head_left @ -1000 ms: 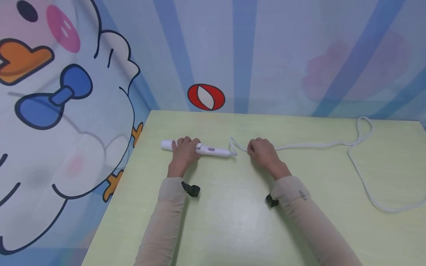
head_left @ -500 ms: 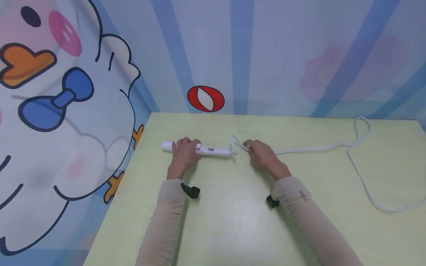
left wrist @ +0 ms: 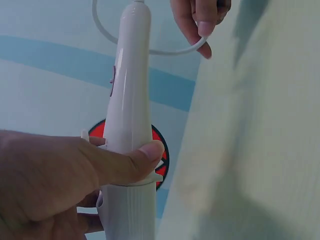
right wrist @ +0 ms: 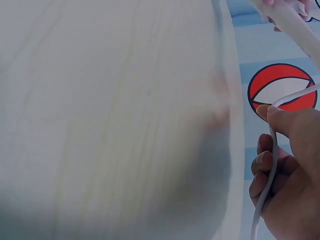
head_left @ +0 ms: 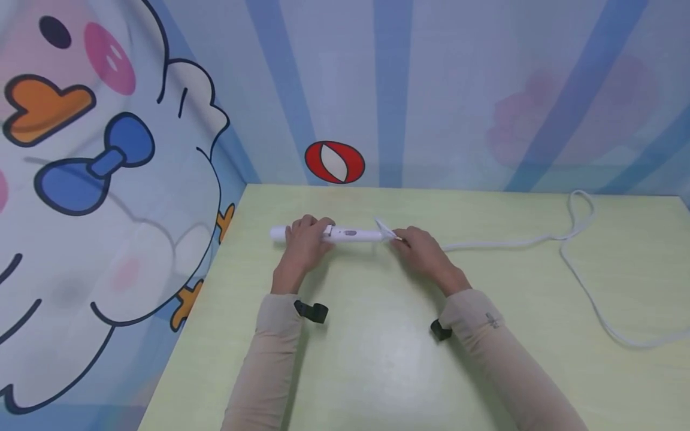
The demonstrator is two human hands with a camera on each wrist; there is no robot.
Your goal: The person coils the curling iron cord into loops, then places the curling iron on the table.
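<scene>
My left hand [head_left: 303, 244] grips a white curling iron [head_left: 362, 235] around its middle, thumb across the near side in the left wrist view. The iron lies level, its thick end to the left and its tapered handle [left wrist: 131, 85] with a small button to the right. From the handle's tip runs a white power cord [right wrist: 273, 172]. My right hand [head_left: 426, 254] pinches this cord between thumb and index finger close to the handle's end. In the right wrist view the other fingers curl beside the cord, which passes down across them.
The cord's far length [head_left: 501, 244] runs right along the pale yellow-green table [head_left: 366, 359], makes a loop near the back edge and leaves the view at the right. A blue cartoon-printed wall [head_left: 453, 108] stands behind the table and at the left.
The curling iron has shifted right and up off the table in my left hand. My right hand has slid left to the cord nearer the handle, and the short bend of cord is tighter.
</scene>
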